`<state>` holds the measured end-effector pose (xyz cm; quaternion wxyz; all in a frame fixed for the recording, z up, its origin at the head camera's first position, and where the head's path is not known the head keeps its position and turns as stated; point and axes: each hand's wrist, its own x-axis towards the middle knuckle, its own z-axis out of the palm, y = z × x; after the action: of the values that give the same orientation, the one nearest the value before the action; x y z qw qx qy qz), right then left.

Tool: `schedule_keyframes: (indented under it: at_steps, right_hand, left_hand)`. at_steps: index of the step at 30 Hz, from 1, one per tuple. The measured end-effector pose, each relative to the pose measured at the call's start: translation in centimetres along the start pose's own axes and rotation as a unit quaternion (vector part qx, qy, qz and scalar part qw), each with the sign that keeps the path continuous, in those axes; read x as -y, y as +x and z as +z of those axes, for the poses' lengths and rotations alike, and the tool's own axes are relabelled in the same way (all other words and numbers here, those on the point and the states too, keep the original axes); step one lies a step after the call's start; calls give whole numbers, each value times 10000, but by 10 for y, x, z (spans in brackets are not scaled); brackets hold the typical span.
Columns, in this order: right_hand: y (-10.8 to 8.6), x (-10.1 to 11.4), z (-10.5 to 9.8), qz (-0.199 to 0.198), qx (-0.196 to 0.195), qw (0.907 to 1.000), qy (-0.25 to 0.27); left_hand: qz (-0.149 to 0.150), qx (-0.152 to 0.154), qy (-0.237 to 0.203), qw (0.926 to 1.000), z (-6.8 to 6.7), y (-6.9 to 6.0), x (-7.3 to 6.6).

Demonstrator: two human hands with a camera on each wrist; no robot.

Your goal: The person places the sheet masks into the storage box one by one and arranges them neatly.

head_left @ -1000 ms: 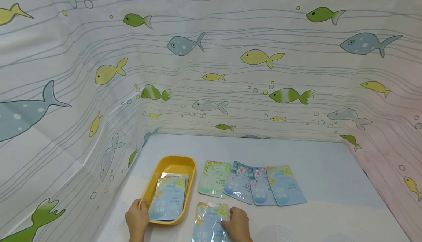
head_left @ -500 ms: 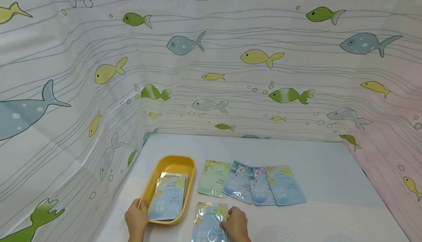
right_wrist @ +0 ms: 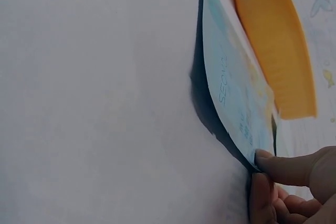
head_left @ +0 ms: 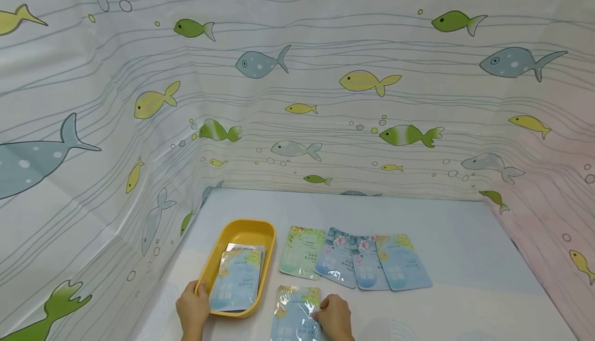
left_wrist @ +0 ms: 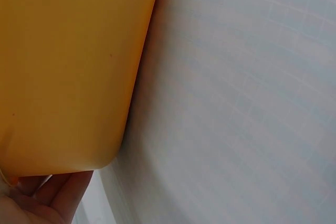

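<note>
At the lower left of the head view, my left hand [head_left: 192,307] grips the near left edge of a yellow plastic tray [head_left: 245,224], with the thumb at the rim. In the left wrist view, its fingers lie against the outside of the yellow wall [left_wrist: 68,77]. Blue floral sachets, which look like face mask packets [head_left: 237,281], are stacked inside the tray. Right of the tray, my right hand [head_left: 335,318] pinches the right edge of a shiny blue sachet [head_left: 295,315]. The right wrist view shows thumb and finger on the edge of that sachet [right_wrist: 226,77], which stands slightly off the table.
Behind the right hand lie a green sachet [head_left: 303,252], two overlapping dark blue floral sachets [head_left: 337,258] and a light blue one [head_left: 404,262] overlapping them. A fish-patterned curtain [head_left: 325,124] stands around the pale table [head_left: 465,258].
Little differs. My right hand and the sachet it pinches have shifted only very slightly; the left hand stays on the tray.
</note>
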<state>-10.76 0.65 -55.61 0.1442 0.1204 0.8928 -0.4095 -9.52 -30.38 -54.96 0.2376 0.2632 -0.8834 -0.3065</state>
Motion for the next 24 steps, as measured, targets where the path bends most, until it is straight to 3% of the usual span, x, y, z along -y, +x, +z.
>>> schedule_keyframes:
  at_steps: [7,13,24]
  right_hand:
    - [3,-10,-4,30,361,9974,625]
    - [1,-15,-9,-38,690,9897,1257]
    - [-1,-15,-16,-412,944,9790,1761]
  left_hand:
    - [75,-104,6,9999,1,-1,0]
    - [72,-101,-17,9999,2,1,1]
    - [46,-52,-13,10000,1,0,0]
